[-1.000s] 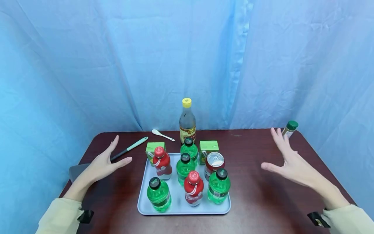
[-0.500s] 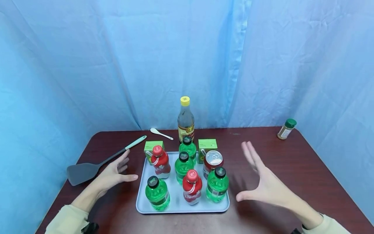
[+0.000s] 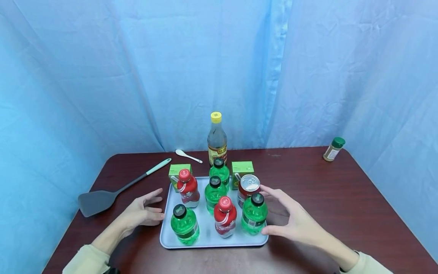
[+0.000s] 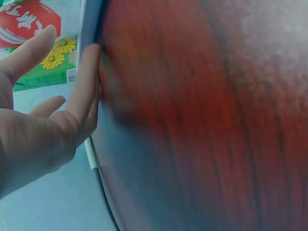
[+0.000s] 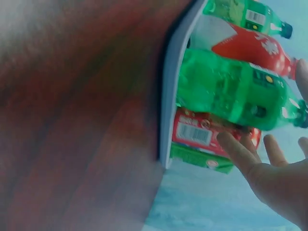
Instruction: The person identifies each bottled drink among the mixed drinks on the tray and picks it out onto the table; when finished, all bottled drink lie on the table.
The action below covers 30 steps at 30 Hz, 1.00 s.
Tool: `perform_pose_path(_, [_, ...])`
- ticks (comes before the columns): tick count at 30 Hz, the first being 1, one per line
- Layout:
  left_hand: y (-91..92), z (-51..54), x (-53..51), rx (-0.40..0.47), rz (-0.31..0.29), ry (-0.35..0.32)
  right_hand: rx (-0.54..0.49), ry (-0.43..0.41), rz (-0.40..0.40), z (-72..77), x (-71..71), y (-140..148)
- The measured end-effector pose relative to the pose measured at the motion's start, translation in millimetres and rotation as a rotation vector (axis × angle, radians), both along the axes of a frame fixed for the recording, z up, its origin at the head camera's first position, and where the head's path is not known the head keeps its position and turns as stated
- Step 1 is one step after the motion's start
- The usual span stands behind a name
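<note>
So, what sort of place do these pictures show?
Probably a curtained-off recording space: light-blue curtains hang behind and on both sides of a wood-grained table, where a tray holds green drink bottles.

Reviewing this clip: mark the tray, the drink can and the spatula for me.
Tray [image 3: 207, 227]: head view, bare floor between the front bottles.
Drink can [image 3: 249, 183]: head view, silver top.
Spatula [image 3: 98, 202]: head view, grey blade.

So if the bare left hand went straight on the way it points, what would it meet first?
The left hand would likely meet the left rim of the pale-blue rectangular tray first; whether they touch now is unclear.
</note>
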<state>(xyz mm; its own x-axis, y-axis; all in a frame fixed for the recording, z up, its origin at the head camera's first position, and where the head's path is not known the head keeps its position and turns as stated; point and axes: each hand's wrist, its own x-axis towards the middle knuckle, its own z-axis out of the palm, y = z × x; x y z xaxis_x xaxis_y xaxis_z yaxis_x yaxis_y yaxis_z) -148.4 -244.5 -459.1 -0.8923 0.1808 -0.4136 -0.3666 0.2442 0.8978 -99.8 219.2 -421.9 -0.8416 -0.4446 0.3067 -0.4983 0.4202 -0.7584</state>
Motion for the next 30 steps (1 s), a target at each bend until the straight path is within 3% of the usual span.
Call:
perform_pose_path(7, [9.0, -3.2, 2.4, -0.005, 0.025, -0.045, -0.192, -0.125, 0.037, -14.6, -1.2, -9.7])
perform_pose_path(14, [13.8, -4.4, 3.3, -0.047, 0.035, -0.015, -0.198, -0.176, -0.013, -22.7, -0.6, -16.7])
perform_pose_path(23, [14.5, -8.5, 6.2, -0.105, 0.038, 0.044, -0.195, -0.113, -0.012, -26.9, -3.6, -22.8])
perform_pose_path(30, [20.0, -8.8, 3.6, -0.112, 0.027, 0.048, -0.147, -0.069, -0.029, -24.4, -5.5, -17.6])
